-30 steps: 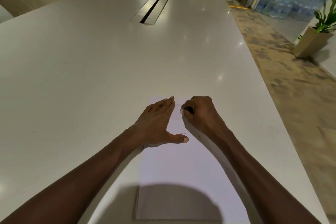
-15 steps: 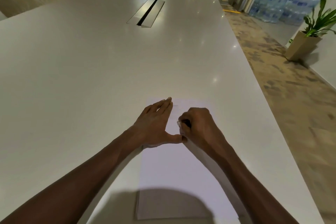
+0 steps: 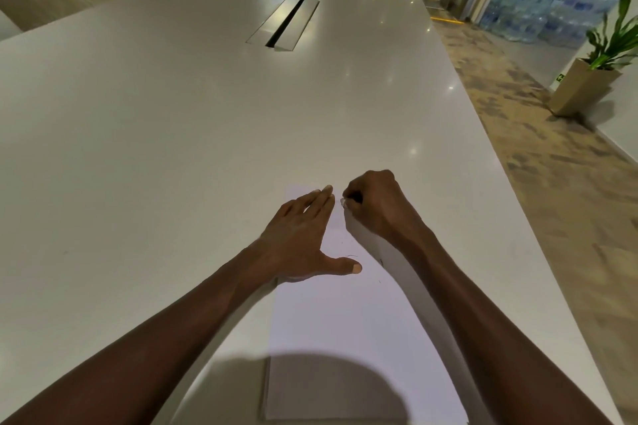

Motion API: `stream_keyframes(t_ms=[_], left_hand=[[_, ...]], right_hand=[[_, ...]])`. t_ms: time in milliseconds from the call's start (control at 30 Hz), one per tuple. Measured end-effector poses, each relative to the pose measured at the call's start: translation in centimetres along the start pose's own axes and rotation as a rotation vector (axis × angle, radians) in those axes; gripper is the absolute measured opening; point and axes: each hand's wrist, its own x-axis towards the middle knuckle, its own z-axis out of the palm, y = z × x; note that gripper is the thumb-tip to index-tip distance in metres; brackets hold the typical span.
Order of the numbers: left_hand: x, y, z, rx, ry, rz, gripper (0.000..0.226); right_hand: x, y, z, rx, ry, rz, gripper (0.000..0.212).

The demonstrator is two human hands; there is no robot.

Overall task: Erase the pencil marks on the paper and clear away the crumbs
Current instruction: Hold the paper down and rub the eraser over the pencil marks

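Head view: the right hand point(image 3: 376, 205) is seen curled into a fist near the far edge of the paper point(image 3: 345, 321), with a small pale object, judged to be an eraser point(image 3: 343, 202), pinched at the fingertips and pressed toward the sheet; only a sliver of it shows, so its shape cannot be told. The left hand point(image 3: 300, 238) is laid flat on the paper just at nine o'clock of the right hand, fingers straight and together, thumb spread toward three o'clock, nothing being held, the sheet being pinned down by it. The paper is set lengthwise on the white bench point(image 3: 172, 148), running from the hands toward six o'clock, where a shadow is cast across its near end. A few faint pencil marks point(image 3: 350, 256) can be made out just beyond the left thumb, with smaller specks toward five o'clock of them; whether those are marks or crumbs cannot be told. A metal cable hatch point(image 3: 283, 24) is sunk into the bench well apart at twelve o'clock, and a potted plant point(image 3: 593, 76) stands on the floor at two o'clock. The erasing step is judged to be in hand. The next move is judged to call for short rubbing strokes worked toward the marks by the thumb, with the sheet kept pinned, and the crumbs swept off afterwards.
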Motion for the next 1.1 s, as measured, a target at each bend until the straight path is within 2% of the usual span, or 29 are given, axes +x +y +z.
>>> stream_keyframes(t_ms=[200, 400, 567, 900, 1100], left_hand=[[0.1, 0.0, -0.1, 0.031, 0.008, 0.017, 0.119], [-0.1, 0.1, -0.2, 0.018, -0.025, 0.002, 0.124], [0.0, 0.1, -0.1, 0.003, -0.023, -0.014, 0.125], [0.3, -0.2, 0.0, 0.038, -0.018, 0.008, 0.12], [0.1, 0.1, -0.2, 0.013, -0.037, -0.002, 0.123]], right_hand=[[-6.2, -1.8, 0.1, 0.019, -0.04, -0.018, 0.019], [-2.1, -0.6, 0.8, 0.05, 0.018, 0.033, 0.02], [1.7, -0.2, 0.0, 0.019, -0.019, 0.024, 0.021], [-5.8, -2.4, 0.1, 0.049, -0.049, 0.021, 0.022], [-2.1, -1.5, 0.6, 0.097, 0.038, 0.109, 0.019]])
